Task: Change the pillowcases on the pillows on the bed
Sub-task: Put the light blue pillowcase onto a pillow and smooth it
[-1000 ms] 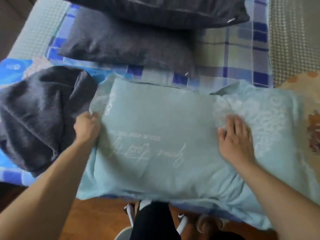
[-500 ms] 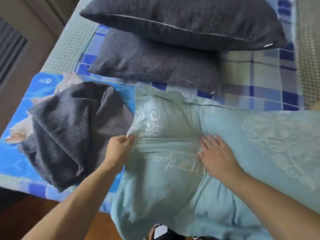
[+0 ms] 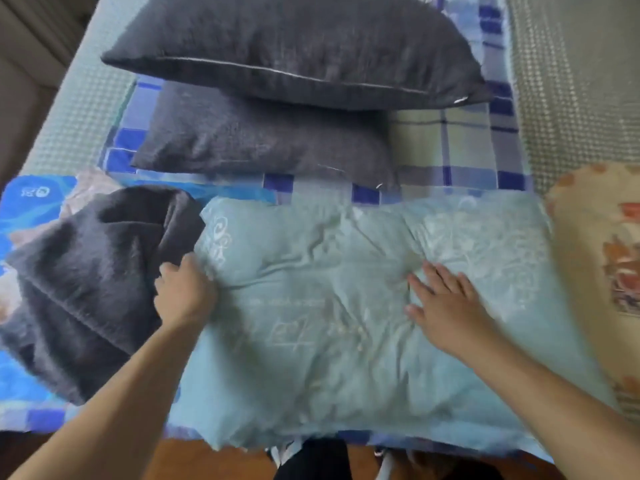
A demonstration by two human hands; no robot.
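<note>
Change: since half a second ago the teal pillow (image 3: pixel 311 306) has been laid flat and spread wide across the near edge of the bed; its bunched left end has been smoothed, and the right hand has been slid from the middle toward the right half.
Left hand (image 3: pixel 183 292): fingers are curled round the pillow's left edge — the teal cloth is gripped there, knuckles upward.
Right hand (image 3: pixel 446 303): fingers are held straight and slightly spread, palm pressed flat on the pillow's right half; nothing is gripped. Some motion blur is seen.
Pillow: it is cased in teal cloth with pale script and scroll patterns, creased around both hands, its near edge hung slightly over the bed's edge.
Grey case (image 3: pixel 90 278): a crumpled dark grey cloth is heaped just beside the left hand, touching the pillow's left end.
Grey pillows: one (image 3: pixel 263 143) is laid just beyond the teal pillow; a second (image 3: pixel 298 46) is stacked partly on its far side.
Sheet (image 3: pixel 460 147): blue-and-pale checked cloth is spread under the pillows.
Blue cloth (image 3: pixel 31 209): a bright printed piece is seen under the grey heap.
Right margin: a cream patterned cloth (image 3: pixel 595 258) is found beside the pillow's right end.
</note>
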